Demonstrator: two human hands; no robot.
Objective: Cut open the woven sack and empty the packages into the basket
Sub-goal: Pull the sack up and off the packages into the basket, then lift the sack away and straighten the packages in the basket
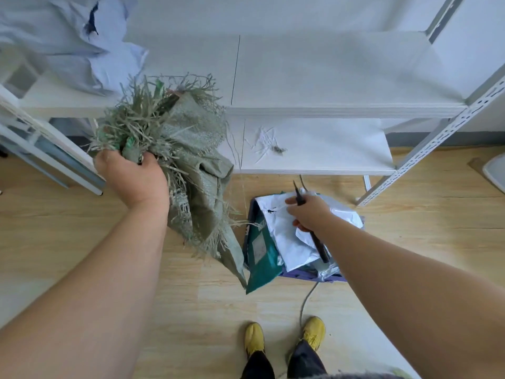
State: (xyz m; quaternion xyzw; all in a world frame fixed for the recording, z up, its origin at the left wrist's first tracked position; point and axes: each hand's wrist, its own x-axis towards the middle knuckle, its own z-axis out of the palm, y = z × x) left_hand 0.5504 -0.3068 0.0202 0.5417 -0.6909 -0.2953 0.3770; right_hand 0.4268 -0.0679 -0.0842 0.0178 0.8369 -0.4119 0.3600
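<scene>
The left hand [134, 177] gripped the frayed sack [188, 165], which hung lengthwise toward the floor. The right hand [307, 212] held a knife [311, 228] above the packages [284, 236] in the basket [311, 276].

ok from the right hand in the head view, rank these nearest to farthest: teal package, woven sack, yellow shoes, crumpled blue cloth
1. teal package: in the basket, just below and left of the right hand.
2. woven sack: left, held up by the left hand.
3. yellow shoes: on the floor, near the frame's bottom.
4. crumpled blue cloth: top left, on the shelf.
</scene>
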